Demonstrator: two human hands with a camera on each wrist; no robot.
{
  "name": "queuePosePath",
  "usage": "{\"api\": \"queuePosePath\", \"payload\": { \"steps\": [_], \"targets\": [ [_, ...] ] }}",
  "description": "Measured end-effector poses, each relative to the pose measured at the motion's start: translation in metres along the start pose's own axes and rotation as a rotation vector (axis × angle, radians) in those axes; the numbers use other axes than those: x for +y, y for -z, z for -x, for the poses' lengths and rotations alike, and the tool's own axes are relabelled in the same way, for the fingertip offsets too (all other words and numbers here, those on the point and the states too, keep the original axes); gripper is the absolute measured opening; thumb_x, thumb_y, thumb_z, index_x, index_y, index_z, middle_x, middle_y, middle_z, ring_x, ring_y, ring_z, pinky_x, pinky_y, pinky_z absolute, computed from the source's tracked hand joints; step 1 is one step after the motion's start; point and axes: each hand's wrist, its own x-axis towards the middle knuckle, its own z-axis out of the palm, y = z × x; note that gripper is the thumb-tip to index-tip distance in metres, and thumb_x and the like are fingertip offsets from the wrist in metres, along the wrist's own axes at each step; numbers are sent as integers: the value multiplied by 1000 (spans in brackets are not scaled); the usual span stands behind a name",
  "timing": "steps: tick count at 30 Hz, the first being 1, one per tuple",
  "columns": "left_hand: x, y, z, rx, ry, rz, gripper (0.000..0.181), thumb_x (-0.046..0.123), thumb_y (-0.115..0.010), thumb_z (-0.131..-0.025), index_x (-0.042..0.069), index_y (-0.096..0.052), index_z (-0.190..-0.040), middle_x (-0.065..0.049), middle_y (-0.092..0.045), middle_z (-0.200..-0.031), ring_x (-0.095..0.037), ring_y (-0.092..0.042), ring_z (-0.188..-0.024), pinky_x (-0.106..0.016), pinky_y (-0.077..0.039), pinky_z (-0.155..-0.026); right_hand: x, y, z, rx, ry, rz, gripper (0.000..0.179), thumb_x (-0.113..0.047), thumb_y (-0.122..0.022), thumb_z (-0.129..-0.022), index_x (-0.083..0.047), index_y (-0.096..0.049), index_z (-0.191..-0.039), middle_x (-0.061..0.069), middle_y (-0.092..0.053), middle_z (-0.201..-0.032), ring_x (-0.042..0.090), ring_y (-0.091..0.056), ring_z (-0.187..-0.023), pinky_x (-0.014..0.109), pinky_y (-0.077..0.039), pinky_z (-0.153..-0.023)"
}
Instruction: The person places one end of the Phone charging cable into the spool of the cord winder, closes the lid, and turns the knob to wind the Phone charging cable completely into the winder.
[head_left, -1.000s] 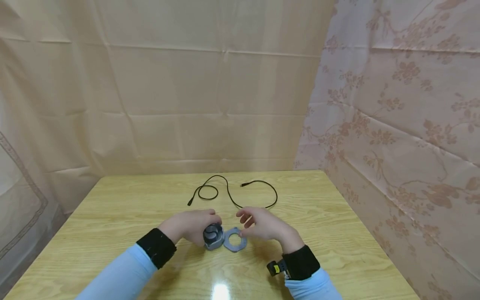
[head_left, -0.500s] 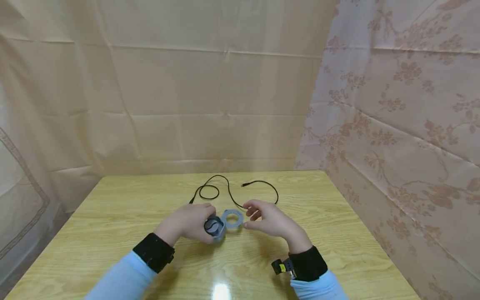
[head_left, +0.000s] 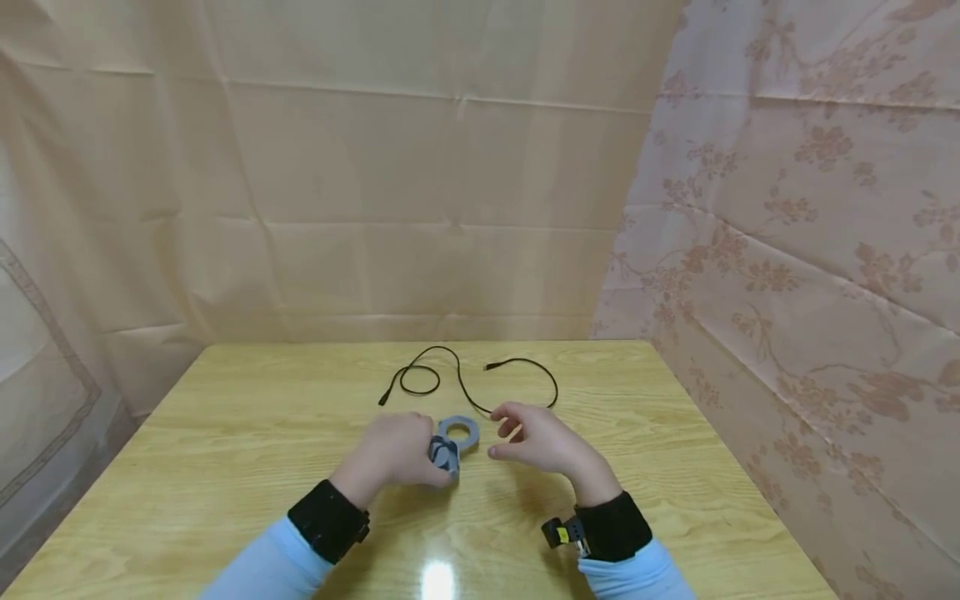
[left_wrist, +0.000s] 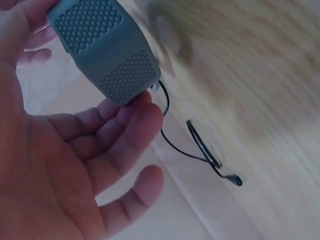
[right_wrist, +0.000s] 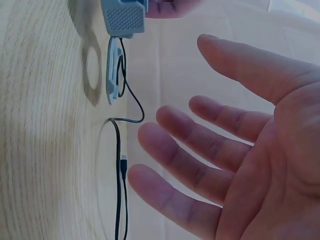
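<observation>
My left hand (head_left: 393, 450) grips a small grey-blue case (head_left: 444, 455) by its sides, between thumb and fingers. Knurled patches cover the case's angled outer walls in the left wrist view, where its inside is hidden. A flat ring-shaped lid (head_left: 473, 438) stands swung out from the case on the far right side. In the right wrist view that lid (right_wrist: 111, 85) shows edge-on above the table, casting a ring-shaped shadow. My right hand (head_left: 540, 437) hovers just right of the lid, fingers loosely bent and apart, touching nothing.
A thin black cable (head_left: 457, 360) lies in loops on the wooden table (head_left: 247, 433) behind the hands, with a plug (head_left: 385, 399) at its near left end. A beige cloth (head_left: 375, 208) hangs behind the table; a floral cloth (head_left: 787, 275) hangs at right.
My left hand has lifted and tilted the case, then shifted it slightly right; the lid has swung farther from me. My right hand has drawn back a little to the right, away from the lid.
</observation>
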Motion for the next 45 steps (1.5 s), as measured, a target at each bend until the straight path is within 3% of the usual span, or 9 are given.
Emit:
{"api": "queuePosePath", "payload": {
  "steps": [8,12,17,23,28,31,37,41,45],
  "targets": [
    [17,-9,-4,32,20,-93,55,69,-73,-73,22,-49,-55,8,-42,-54,-9,-38,-47,-27,-32,-44,4,-1,-1,6,-36,39,46,-25,-81,-89,-8,-63,-127,13,-68,-108,23,-65,-97,42,-55,-78],
    [27,-16,-4,20,65,-156,58,74,-70,-73,23,-48,-55,7,-43,-56,-10,-41,-49,-30,-36,-45,5,0,1,-11,-48,49,47,-26,-81,-89,-8,-63,-128,12,-68,-109,23,-64,-97,43,-54,-78],
    [33,-21,-4,16,66,-216,62,78,-68,-73,22,-47,-55,6,-40,-56,-10,-40,-48,-30,-36,-44,6,2,2,-19,-77,57,48,-27,-81,-89,-10,-62,-129,10,-67,-109,22,-64,-95,44,-54,-79],
    [33,-19,-2,9,74,-204,70,87,-68,-67,20,-50,-57,5,-42,-56,-11,-40,-48,-30,-36,-45,7,4,3,-10,-92,63,49,-28,-81,-89,-10,-62,-130,11,-67,-109,21,-64,-94,43,-54,-77],
    [24,-12,-1,26,62,-149,72,88,-70,-63,21,-42,-56,8,-33,-55,-9,-33,-48,-30,-30,-46,9,9,6,31,-97,63,51,-29,-81,-89,-9,-62,-132,8,-67,-108,20,-63,-94,41,-54,-75],
    [16,-3,-1,37,60,-138,72,87,-71,-62,20,-45,-62,7,-34,-58,-11,-34,-51,-34,-36,-53,8,13,8,47,-76,38,53,-29,-81,-89,-7,-61,-133,9,-66,-107,21,-64,-94,40,-54,-76],
    [-1,16,0,30,45,-61,79,80,-78,-63,10,-70,-99,2,-66,-82,-19,-62,-72,-48,-53,-74,4,17,6,38,5,13,49,-27,-79,-91,-8,-61,-133,5,-65,-106,18,-66,-93,37,-55,-78],
    [-13,22,1,33,-7,-3,87,75,-81,-65,8,-70,-119,-3,-73,-108,-26,-68,-97,-56,-51,-88,-2,20,3,28,97,42,46,-24,-78,-92,-9,-61,-132,-2,-64,-103,15,-66,-94,35,-56,-80],
    [-22,26,3,21,-63,88,81,63,-87,-69,8,-68,-124,-5,-71,-116,-26,-66,-104,-53,-50,-93,-9,22,1,6,157,77,44,-23,-77,-94,-10,-62,-133,-5,-65,-105,12,-65,-96,33,-56,-81]
  ]
}}
